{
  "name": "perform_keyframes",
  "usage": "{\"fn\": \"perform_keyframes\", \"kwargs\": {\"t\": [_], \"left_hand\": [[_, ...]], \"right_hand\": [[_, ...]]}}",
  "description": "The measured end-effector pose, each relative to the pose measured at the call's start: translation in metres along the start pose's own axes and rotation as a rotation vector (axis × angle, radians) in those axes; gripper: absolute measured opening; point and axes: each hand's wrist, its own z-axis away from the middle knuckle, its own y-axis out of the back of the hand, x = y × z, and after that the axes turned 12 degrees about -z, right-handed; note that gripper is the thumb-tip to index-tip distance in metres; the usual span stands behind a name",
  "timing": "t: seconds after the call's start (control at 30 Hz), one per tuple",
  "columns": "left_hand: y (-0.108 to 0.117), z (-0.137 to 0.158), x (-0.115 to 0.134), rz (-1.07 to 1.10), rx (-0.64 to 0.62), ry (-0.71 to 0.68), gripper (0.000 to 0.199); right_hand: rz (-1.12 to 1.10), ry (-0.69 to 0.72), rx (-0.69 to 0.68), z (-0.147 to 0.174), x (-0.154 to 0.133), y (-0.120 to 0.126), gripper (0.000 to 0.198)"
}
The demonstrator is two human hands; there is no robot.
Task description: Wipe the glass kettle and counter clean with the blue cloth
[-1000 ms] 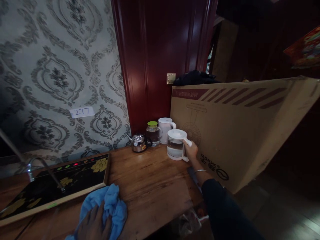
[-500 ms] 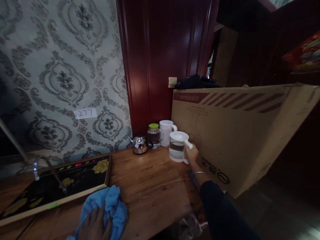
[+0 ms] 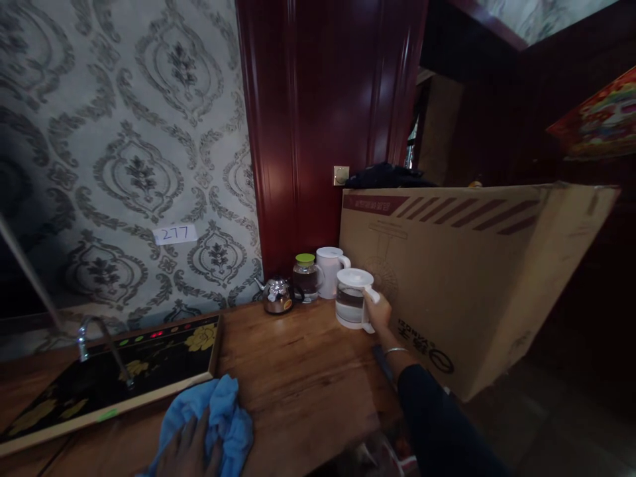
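My right hand [image 3: 378,313] is closed round the white handle of a glass kettle [image 3: 350,306] with a white lid and clear liquid inside. The kettle stands upright at the right back of the wooden table. At the lower left, my left hand [image 3: 189,450] presses on a crumpled blue cloth [image 3: 231,411], its fingers sunk into the folds. Just behind the glass kettle are a white jug [image 3: 328,275] and a glass pitcher [image 3: 305,281] with a green lid. A small steel teapot [image 3: 277,296] sits to their left.
A black tea stove panel [image 3: 163,361] with gold flowers and a curved metal spout [image 3: 102,324] lies on the left of the wooden table [image 3: 298,377]. Along the right side stands a large cardboard box [image 3: 447,278]. A patterned wall [image 3: 134,152] rises behind.
The view has tilted up slightly, so things sit lower in the picture. Both hands keep their hold, and the glass kettle and cloth show little movement.
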Motion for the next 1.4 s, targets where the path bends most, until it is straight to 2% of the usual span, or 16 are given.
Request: {"fn": "perform_keyframes", "kwargs": {"t": [0.13, 0.23, 0.27, 0.33, 0.4, 0.5, 0.67, 0.73, 0.8, 0.87, 0.93, 1.0, 1.07, 1.17, 1.23, 1.4], "left_hand": [[0.021, 0.007, 0.014, -0.083, -0.034, 0.031, 0.057], [0.042, 0.015, 0.026, -0.065, -0.089, 0.026, 0.055], [0.047, 0.017, 0.029, -0.05, -0.106, 0.031, 0.054], [0.054, 0.02, 0.033, -0.015, -0.117, 0.041, 0.053], [0.057, 0.023, 0.036, 0.032, -0.138, 0.029, 0.053], [0.057, 0.027, 0.037, 0.092, -0.144, 0.037, 0.053], [0.053, 0.033, 0.032, 0.187, -0.152, -0.025, 0.052], [0.054, 0.034, 0.029, 0.241, -0.155, -0.026, 0.055], [0.057, 0.033, 0.025, 0.334, -0.153, -0.013, 0.061], [0.062, 0.031, 0.016, 0.452, -0.116, -0.001, 0.061], [0.068, 0.028, -0.002, 0.549, -0.022, 0.026, 0.05], [0.073, 0.029, -0.028, 0.573, 0.093, 0.098, 0.039], [0.076, 0.034, -0.06, 0.505, 0.182, 0.22, 0.033], [0.074, 0.047, -0.107, 0.352, 0.183, 0.379, 0.03], [0.069, 0.057, -0.128, 0.271, 0.17, 0.419, 0.03], [0.057, 0.068, -0.141, 0.124, 0.123, 0.374, 0.034]], "right_hand": [[0.042, -0.059, -0.033, 0.004, -0.007, 0.017, 0.04], [0.088, -0.081, -0.022, 0.026, -0.006, 0.035, 0.054], [0.094, -0.058, 0.013, 0.039, -0.004, 0.04, 0.059], [-0.01, 0.099, 0.098, 0.072, 0.0, 0.049, 0.058], [-0.145, 0.13, -0.028, 0.116, 0.002, 0.054, 0.053], [-0.296, -0.008, -0.347, 0.187, -0.002, 0.053, 0.043], [-0.396, -0.128, -0.677, 0.27, -0.025, 0.031, 0.038], [-0.408, -0.1, -0.816, 0.29, -0.039, 0.02, 0.038], [-0.41, 0.033, -0.933, 0.307, -0.055, 0.008, 0.04], [-0.38, 0.247, -1.028, 0.323, -0.075, -0.004, 0.046], [-0.259, 0.426, -1.109, 0.34, -0.094, -0.016, 0.061], [-0.098, 0.501, -1.181, 0.355, -0.112, -0.028, 0.078], [0.038, 0.516, -1.252, 0.367, -0.124, -0.039, 0.081], [0.128, 0.532, -1.301, 0.379, -0.133, -0.049, 0.054], [0.101, 0.563, -1.308, 0.384, -0.135, -0.053, 0.035], [-0.097, 0.601, -1.402, 0.391, -0.149, -0.061, 0.027]]}}
